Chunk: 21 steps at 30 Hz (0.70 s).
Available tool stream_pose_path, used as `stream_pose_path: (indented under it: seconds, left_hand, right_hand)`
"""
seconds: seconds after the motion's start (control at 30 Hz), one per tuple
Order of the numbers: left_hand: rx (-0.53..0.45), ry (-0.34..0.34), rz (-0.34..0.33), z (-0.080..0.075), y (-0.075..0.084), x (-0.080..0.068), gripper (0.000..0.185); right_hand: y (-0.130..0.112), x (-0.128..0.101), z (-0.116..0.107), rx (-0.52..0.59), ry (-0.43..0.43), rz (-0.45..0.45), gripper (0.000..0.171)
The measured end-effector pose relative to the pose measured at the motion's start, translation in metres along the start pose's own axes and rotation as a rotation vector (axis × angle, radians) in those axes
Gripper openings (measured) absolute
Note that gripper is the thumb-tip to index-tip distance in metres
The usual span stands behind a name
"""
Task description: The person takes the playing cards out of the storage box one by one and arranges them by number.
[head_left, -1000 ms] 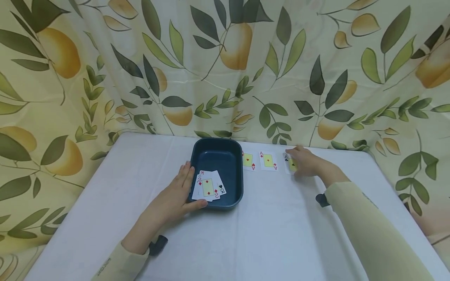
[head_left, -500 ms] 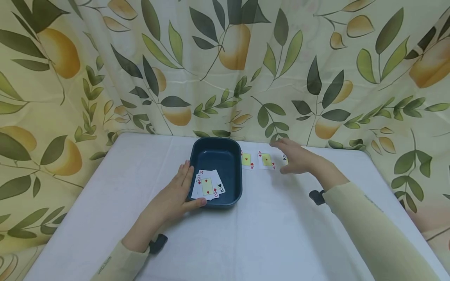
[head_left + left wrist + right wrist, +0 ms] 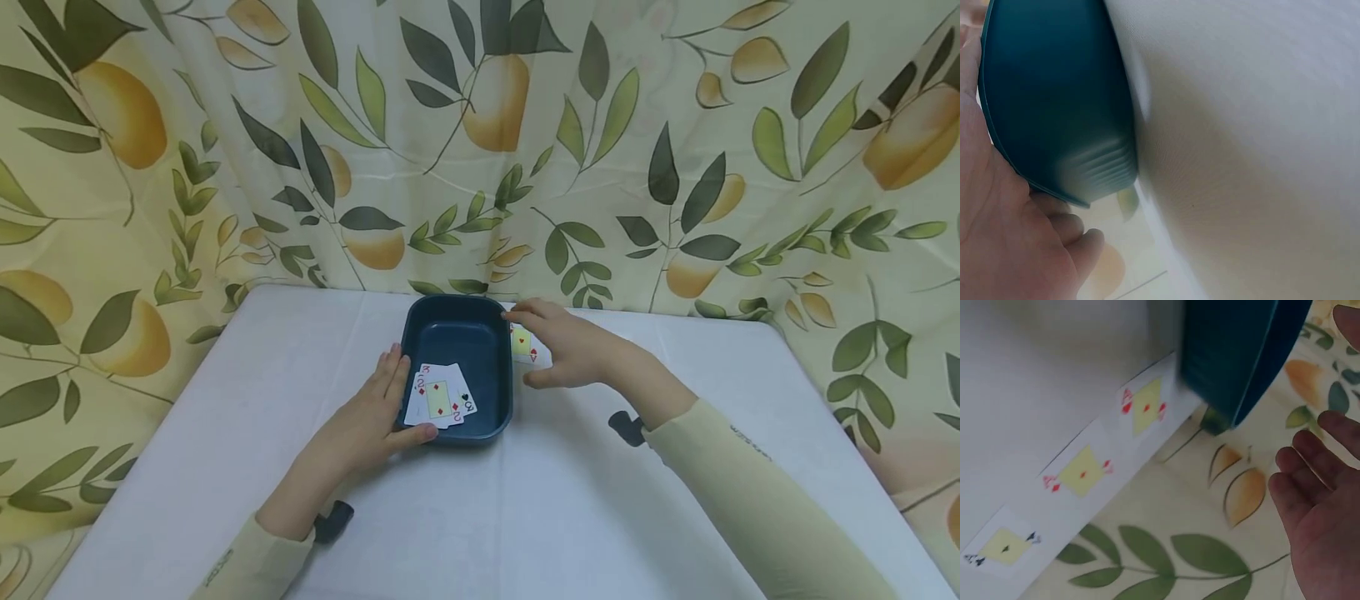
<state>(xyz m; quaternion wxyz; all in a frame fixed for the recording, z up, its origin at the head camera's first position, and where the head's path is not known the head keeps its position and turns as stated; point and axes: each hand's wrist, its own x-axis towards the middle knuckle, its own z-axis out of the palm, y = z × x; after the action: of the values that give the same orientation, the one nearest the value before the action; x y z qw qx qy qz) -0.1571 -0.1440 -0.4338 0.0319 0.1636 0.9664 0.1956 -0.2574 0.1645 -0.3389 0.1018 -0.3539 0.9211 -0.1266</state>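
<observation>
A dark blue rectangular bin [image 3: 457,329] stands on the white table, with a few overlapping playing cards [image 3: 438,398] in its near left part; a two of diamonds lies on top. My left hand [image 3: 371,421] rests against the bin's left side, fingers straight, thumb over the near left corner. My right hand [image 3: 573,343] hovers at the bin's right rim, fingers spread and holding nothing. Below it, the ace of hearts [image 3: 1144,407] lies beside the bin. The ace of diamonds [image 3: 1082,473] and a black ace [image 3: 1002,547] continue that row in the right wrist view.
A curtain [image 3: 465,150] printed with leaves and fruit hangs behind the table's far edge. The white tablecloth [image 3: 525,517] stretches toward me in front of the bin. Dark wrist devices [image 3: 333,522] show under the sleeves.
My right hand has moved left from the black ace, over the ace of diamonds, to the bin's right rim. The left hand stays by the bin.
</observation>
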Motion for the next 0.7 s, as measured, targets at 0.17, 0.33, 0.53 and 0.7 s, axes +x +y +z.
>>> stream_pose_path:
  seconds: [0.17,0.33,0.53,0.7]
  left_hand:
    - [0.002,-0.011,-0.004,-0.001,0.000,0.000,0.117]
    - [0.005,-0.007,0.003,-0.001,-0.001,0.001,0.115]
    - [0.009,-0.008,0.007,0.000,-0.001,0.002,0.115]
    - [0.014,-0.006,0.011,0.001,-0.003,0.002,0.115]
  right_hand:
    - [-0.019,0.008,0.007,-0.007,-0.006,-0.062,0.087]
    - [-0.032,0.017,0.016,-0.033,-0.035,-0.081,0.088]
    - [-0.044,0.027,0.028,-0.050,-0.050,-0.121,0.089]
    - [-0.053,0.034,0.038,-0.056,-0.067,-0.158,0.089]
